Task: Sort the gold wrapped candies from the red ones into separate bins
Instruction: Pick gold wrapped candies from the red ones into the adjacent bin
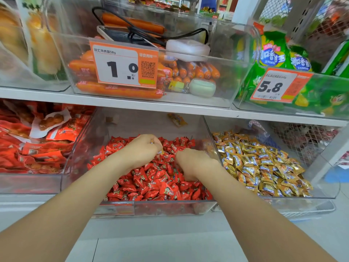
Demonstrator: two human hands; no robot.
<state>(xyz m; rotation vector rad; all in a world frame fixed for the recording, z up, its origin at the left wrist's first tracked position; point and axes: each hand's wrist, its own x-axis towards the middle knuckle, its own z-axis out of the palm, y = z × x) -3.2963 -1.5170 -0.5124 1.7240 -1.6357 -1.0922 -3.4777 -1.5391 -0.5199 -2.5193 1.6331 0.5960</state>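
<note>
- Two bare hands reach into the middle clear bin (170, 206), which is heaped with red candies (154, 184).
- The left hand (143, 149) is over the back of the red heap, fingers curled tight round a gold candy (162, 151) — only slivers of its wrapper show past the knuckles.
- The right hand (190, 164) is just beside it, nearer the bin's right wall, fingers bent down into the red heap; whether they pinch anything I cannot tell.
- The gold candies (264, 167) fill the right clear bin (332, 188), directly beside the middle one.
- One lone gold wrapper (177, 120) shows toward the back of the middle bin.
- In the bin to the left lie red packets (28, 150).
- On the shelf above — orange sausages (117, 90) behind a price tag (122, 65) reading 1.0, and green bags (272, 55) behind a second tag (277, 86) reading 5.8.
</note>
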